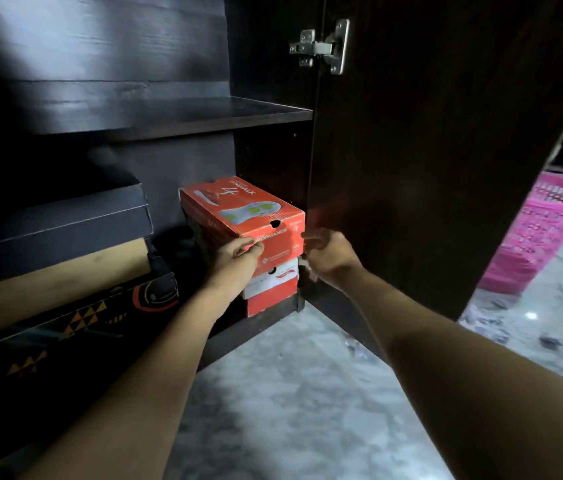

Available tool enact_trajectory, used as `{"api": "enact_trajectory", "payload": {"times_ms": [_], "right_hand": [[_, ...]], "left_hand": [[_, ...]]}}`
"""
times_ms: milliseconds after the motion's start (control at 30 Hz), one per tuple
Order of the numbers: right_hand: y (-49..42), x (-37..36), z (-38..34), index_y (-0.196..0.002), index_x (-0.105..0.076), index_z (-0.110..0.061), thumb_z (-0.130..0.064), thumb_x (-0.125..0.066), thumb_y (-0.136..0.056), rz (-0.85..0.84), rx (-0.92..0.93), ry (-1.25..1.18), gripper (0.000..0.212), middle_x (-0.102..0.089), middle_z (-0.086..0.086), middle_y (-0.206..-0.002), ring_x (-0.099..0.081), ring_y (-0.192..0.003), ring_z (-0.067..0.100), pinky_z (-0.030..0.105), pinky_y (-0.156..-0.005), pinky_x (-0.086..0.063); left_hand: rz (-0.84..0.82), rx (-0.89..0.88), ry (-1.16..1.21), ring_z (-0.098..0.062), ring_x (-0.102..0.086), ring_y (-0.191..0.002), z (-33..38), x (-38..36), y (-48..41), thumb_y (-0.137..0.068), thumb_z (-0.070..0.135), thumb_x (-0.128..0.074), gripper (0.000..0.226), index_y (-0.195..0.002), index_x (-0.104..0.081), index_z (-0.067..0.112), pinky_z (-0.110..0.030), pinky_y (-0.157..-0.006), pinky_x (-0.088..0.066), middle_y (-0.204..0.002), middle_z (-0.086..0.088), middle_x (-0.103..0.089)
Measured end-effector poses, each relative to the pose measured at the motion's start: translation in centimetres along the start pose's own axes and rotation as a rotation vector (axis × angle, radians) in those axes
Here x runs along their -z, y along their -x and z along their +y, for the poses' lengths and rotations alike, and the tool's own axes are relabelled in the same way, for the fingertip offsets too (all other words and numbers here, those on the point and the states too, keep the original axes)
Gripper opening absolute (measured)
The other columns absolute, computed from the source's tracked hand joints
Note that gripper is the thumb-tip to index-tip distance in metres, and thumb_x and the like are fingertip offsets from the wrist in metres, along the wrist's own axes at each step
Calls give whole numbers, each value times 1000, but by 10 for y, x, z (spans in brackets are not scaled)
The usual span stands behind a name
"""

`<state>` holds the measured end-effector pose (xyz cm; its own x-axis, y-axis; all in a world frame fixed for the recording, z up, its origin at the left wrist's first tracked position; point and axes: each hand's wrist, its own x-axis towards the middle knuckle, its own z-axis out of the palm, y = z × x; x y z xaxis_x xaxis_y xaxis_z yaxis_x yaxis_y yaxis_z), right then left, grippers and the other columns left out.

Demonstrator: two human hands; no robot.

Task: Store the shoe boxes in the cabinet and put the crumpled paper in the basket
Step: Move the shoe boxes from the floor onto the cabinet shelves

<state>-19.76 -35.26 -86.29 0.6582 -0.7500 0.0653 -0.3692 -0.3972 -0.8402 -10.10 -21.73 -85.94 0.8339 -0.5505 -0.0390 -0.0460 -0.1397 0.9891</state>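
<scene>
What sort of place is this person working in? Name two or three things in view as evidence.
Probably a room in a home, at a storage cabinet. A dark wooden cabinet with an open hinged door holds stacked shoe boxes, and a pink plastic basket stands on the pale stone-like floor.

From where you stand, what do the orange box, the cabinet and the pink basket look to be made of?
The orange box looks like printed cardboard: folded edges, a punched finger hole, a slight sheen. The cabinet seems to be dark wood or wood-look board with visible grain; which one is unclear. Its hinge is shiny metal. The pink basket looks like moulded plastic lattice.
</scene>
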Motion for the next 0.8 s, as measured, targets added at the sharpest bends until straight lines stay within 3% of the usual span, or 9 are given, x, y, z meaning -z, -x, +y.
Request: {"api": "enact_trajectory", "payload": {"times_ms": [100,167,267,367,433,500,600,700,800], "right_hand": [[37,36,3,-113,-70,-25,-19,-56,-88,52,-22,132,30,-70,-3,-109,-65,-99,19,37,-95,-53],[65,60,11,-109,-70,-32,-18,-51,-85,93,-58,166,33,-71,-1,-111,-67,-99,19,38,-92,-55],[117,89,32,-101,-70,-36,-19,-47,-83,194,-142,224,33,-73,0,-108,-69,-94,20,38,-89,-57],[177,113,53,-112,-71,-24,-14,-48,-91,339,-227,277,33,-72,5,-115,-66,-105,24,39,-96,-52],[217,128,72,-115,-69,-23,-15,-46,-91,416,-317,293,35,-71,7,-117,-65,-107,25,39,-97,-51],[258,145,92,-115,-69,-25,-16,-46,-89,477,-422,302,36,-71,6,-115,-66,-104,24,30,-94,-50],[311,172,122,-115,-69,-25,-17,-49,-89,527,-550,346,35,-70,6,-119,-64,-111,26,29,-92,-48],[349,192,159,-120,-67,-23,-18,-48,-90,571,-646,313,36,-67,7,-125,-61,-115,27,37,-100,-48],[385,208,212,-131,-58,-15,-22,-51,-92,571,-792,236,40,-60,11,-134,-57,-120,29,35,-102,-45]], "left_hand": [[-94,-54,-53,-14,-57,-90,7,-13,24,-97,16,-57,17,-109,-67,13,-24,-73,-51,-104,-2,-64],[-168,-72,-68,-15,-58,-82,7,-27,41,-96,18,-57,12,-91,-67,18,-25,-64,-48,-89,0,-64],[-306,-24,-73,-18,-58,-72,5,-63,73,-98,23,-54,11,-92,-63,23,-25,-60,-42,-84,-1,-65],[-475,29,-80,-17,-60,-67,-1,-114,115,-97,28,-53,11,-98,-64,25,-26,-62,-44,-82,3,-66],[-581,77,-57,-18,-63,-69,0,-148,148,-96,29,-54,13,-87,-62,25,-29,-67,-48,-84,1,-68],[-667,124,-34,-20,-61,-67,3,-180,180,-96,26,-54,20,-76,-58,21,-28,-63,-47,-83,-3,-66],[-771,-10,-136,-23,-61,-75,4,-217,225,-94,26,-55,25,-70,-56,18,-29,-64,-46,-81,-5,-64],[-897,-192,-325,-23,-60,-95,-15,-251,260,-93,35,-55,18,-102,-65,23,-27,-77,-43,-99,0,-63],[-951,-153,-413,-25,-54,-120,-55,-281,289,-94,42,-54,49,-136,-49,19,-31,-97,-41,-135,-4,-56]]}}
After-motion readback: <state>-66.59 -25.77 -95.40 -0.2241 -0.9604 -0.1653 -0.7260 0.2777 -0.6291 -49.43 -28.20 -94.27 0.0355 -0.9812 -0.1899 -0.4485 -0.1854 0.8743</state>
